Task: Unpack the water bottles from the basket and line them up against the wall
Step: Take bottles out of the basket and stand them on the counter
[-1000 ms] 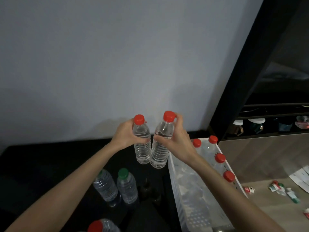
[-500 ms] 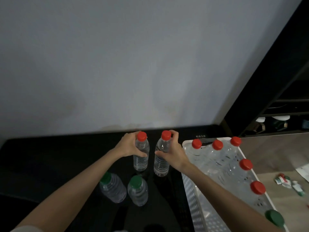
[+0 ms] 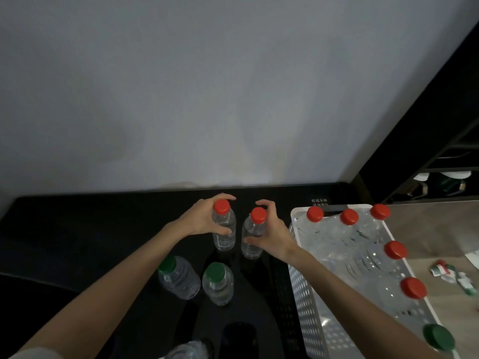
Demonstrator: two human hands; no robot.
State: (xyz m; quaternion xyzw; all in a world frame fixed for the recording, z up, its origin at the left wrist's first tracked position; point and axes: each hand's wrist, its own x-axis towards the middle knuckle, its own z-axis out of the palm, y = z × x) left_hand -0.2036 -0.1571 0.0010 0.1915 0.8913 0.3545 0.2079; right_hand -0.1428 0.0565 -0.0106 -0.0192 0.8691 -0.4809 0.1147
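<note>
Bottles with red caps stand upright side by side on the black desk, near the grey wall but not touching it. The left hand is wrapped around the left red-capped bottle, thumb across its front and fingers curled behind the neck. The right hand cups the right red-capped bottle, thumb pressed low on its front while the fingers arch loosely over the cap, so how firm the grip is cannot be told. Nearer the person, two green-capped bottles stand on the desk just beside each other, and part of another clear bottle shows at the bottom edge. To the right, the white perforated basket sits on the desk with six red-capped bottles along its far and right sides and one green-capped bottle in the basket at its near corner. Small crumpled wrappers lie on the wooden floor beyond the basket.
</note>
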